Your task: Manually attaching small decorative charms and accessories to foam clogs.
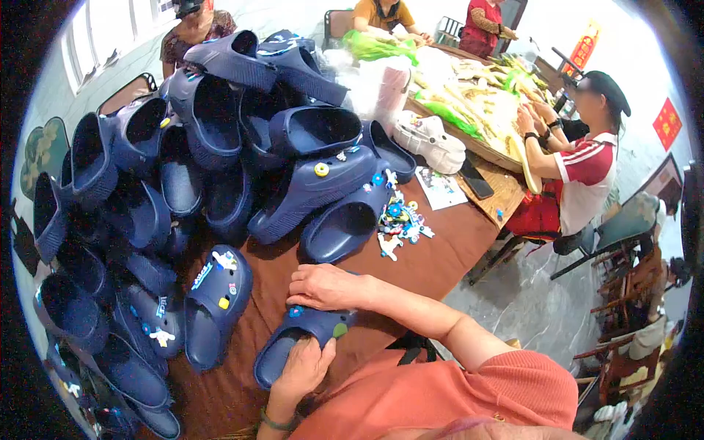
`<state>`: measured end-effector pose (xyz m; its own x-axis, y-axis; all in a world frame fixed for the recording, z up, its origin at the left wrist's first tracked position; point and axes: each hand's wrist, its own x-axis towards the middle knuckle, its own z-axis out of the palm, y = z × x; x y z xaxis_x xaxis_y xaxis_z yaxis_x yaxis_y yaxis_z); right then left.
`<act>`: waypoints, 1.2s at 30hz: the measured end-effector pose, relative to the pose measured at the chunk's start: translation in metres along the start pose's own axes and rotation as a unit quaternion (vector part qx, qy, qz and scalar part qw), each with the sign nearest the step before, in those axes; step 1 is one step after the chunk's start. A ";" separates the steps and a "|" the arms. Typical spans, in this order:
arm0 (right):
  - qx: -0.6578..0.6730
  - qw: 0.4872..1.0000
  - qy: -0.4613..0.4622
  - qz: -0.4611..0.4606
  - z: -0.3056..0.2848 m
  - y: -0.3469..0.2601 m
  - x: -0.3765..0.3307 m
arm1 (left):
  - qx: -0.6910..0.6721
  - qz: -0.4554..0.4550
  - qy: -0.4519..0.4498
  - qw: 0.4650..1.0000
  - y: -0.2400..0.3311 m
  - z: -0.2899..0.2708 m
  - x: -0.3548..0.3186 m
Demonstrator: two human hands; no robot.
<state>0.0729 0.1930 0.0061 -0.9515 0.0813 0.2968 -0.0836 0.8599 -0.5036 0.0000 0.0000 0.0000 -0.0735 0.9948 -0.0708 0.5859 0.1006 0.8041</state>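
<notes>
A navy blue clog (297, 339) lies on the brown table (440, 249) right in front of me. My left hand (302, 367) grips its heel end. My right hand (326, 287) rests on its toe, fingers pressing near a small blue charm and a green charm on the upper. Just to the left lies another navy clog (214, 301) with several coloured charms fixed on it. A small heap of loose colourful charms (400, 220) sits further back on the table, beyond my right hand.
A big pile of navy clogs (220, 132) covers the left and far side of the table. A white clog (433, 139) and a dark phone (475, 180) lie at the back right. Three people sit at a second table with green and white material; one in a red-and-white shirt (583, 176) is nearest.
</notes>
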 end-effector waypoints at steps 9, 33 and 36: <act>0.053 0.995 -0.088 -0.012 0.011 0.013 0.011 | -0.023 0.034 0.011 0.999 0.006 0.000 0.003; 0.105 0.993 -0.034 0.040 0.007 0.011 0.005 | -0.055 -0.114 0.080 0.989 0.027 0.007 0.009; 0.161 0.973 -0.039 -0.163 0.005 0.012 0.009 | -0.056 -0.123 0.050 0.990 0.021 0.009 0.014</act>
<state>0.0614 0.2013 -0.0010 -0.8775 -0.2189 0.4267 -0.4611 0.6296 -0.6253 0.0179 0.0165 0.0105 -0.2857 0.9331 -0.2182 0.4470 0.3312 0.8310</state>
